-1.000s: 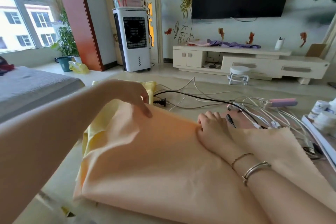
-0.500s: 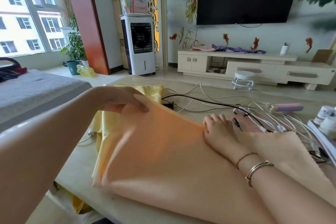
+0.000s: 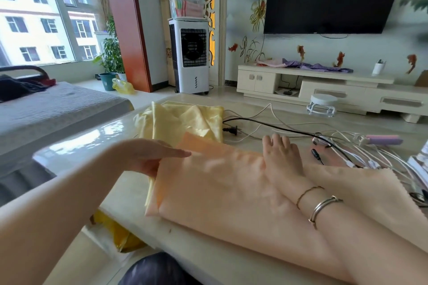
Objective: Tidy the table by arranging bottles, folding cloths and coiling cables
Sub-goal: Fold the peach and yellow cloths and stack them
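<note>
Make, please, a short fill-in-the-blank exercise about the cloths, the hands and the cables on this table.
1. The right hand presses flat on the ____ cloth.
2. The yellow cloth lies ____ the peach cloth, farther from the person.
3. The left hand touches the peach cloth's ____ edge.
4. The black plug lies beside the ____ cloth.

Missing words: peach; behind; left; yellow

Bare forearms; two thin metal bracelets (image 3: 320, 203) on the right wrist.
</note>
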The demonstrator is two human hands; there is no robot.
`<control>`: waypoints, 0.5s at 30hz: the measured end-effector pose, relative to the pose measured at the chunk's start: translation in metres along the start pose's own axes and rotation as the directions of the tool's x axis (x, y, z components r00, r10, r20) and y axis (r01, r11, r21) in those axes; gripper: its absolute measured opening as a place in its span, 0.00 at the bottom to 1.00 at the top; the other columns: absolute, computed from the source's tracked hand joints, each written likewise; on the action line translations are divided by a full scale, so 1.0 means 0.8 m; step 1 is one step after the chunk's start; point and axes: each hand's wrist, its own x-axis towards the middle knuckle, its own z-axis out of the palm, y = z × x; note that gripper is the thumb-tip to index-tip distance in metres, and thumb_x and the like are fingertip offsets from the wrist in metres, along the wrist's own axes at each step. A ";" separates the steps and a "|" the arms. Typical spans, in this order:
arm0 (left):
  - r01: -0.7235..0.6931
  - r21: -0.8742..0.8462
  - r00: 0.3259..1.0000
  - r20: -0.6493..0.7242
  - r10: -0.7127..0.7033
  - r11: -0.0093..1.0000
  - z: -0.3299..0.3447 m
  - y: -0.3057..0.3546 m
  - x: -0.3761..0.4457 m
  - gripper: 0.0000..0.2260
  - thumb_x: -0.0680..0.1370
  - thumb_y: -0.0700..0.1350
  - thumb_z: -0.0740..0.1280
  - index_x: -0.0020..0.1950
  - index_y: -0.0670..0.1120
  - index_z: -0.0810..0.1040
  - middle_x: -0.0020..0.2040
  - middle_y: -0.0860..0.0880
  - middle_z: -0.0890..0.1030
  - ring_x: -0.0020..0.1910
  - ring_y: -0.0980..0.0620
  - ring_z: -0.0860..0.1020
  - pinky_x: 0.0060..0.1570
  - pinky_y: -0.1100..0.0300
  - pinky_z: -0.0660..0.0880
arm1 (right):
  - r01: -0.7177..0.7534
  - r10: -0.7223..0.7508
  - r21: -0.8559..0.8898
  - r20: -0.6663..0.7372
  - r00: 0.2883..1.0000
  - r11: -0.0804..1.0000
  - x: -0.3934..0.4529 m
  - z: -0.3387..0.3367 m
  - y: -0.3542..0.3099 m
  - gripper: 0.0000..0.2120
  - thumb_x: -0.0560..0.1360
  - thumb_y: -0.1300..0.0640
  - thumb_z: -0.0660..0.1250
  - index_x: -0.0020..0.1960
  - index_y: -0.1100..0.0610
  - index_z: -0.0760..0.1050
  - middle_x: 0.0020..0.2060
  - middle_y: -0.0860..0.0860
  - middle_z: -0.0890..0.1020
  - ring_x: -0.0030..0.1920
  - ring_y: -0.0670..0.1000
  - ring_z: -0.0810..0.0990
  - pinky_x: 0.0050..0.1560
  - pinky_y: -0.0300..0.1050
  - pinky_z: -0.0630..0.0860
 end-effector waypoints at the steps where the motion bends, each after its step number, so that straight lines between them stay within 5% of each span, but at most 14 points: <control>1: 0.019 -0.004 1.000 -0.005 -0.019 1.000 -0.001 -0.004 -0.004 0.42 0.55 0.55 0.82 0.66 0.46 0.74 0.61 0.42 0.79 0.58 0.43 0.79 0.59 0.46 0.76 | 0.003 -0.005 0.128 0.015 1.000 0.992 -0.003 -0.005 -0.011 0.14 0.74 0.64 0.59 0.60 0.58 0.66 0.56 0.55 0.71 0.58 0.57 0.69 0.55 0.48 0.69; 4: 0.042 -0.058 0.997 0.070 -0.038 0.997 -0.001 -0.025 -0.026 0.34 0.66 0.43 0.79 0.69 0.48 0.70 0.59 0.43 0.81 0.54 0.41 0.81 0.57 0.42 0.76 | -0.014 -0.042 0.564 0.086 0.995 0.826 -0.019 -0.022 -0.057 0.07 0.75 0.60 0.59 0.54 0.58 0.69 0.53 0.54 0.72 0.56 0.56 0.71 0.55 0.49 0.71; 6: 0.057 -0.082 0.996 0.068 -0.051 0.995 0.006 -0.033 -0.039 0.30 0.69 0.36 0.76 0.67 0.47 0.67 0.58 0.43 0.81 0.52 0.40 0.82 0.54 0.42 0.77 | 0.003 -0.126 0.668 0.136 0.983 0.744 -0.029 -0.028 -0.087 0.10 0.76 0.55 0.61 0.56 0.58 0.69 0.54 0.54 0.72 0.57 0.55 0.71 0.57 0.50 0.71; 11: 0.032 0.028 0.996 -0.085 -0.030 0.999 0.030 -0.048 -0.075 0.23 0.70 0.32 0.72 0.59 0.47 0.69 0.52 0.44 0.78 0.44 0.44 0.81 0.50 0.48 0.80 | -0.039 -0.213 0.638 0.312 0.926 0.769 -0.048 -0.025 -0.130 0.26 0.79 0.45 0.56 0.71 0.58 0.61 0.69 0.56 0.67 0.69 0.54 0.66 0.69 0.49 0.64; 15: 0.053 0.172 0.983 -0.184 -0.021 0.984 0.043 -0.058 -0.093 0.06 0.74 0.35 0.68 0.47 0.44 0.75 0.41 0.47 0.79 0.35 0.54 0.78 0.39 0.61 0.79 | 0.036 -0.188 0.473 0.277 0.942 0.880 -0.064 -0.018 -0.137 0.27 0.80 0.43 0.54 0.73 0.59 0.60 0.71 0.56 0.66 0.71 0.56 0.65 0.71 0.50 0.60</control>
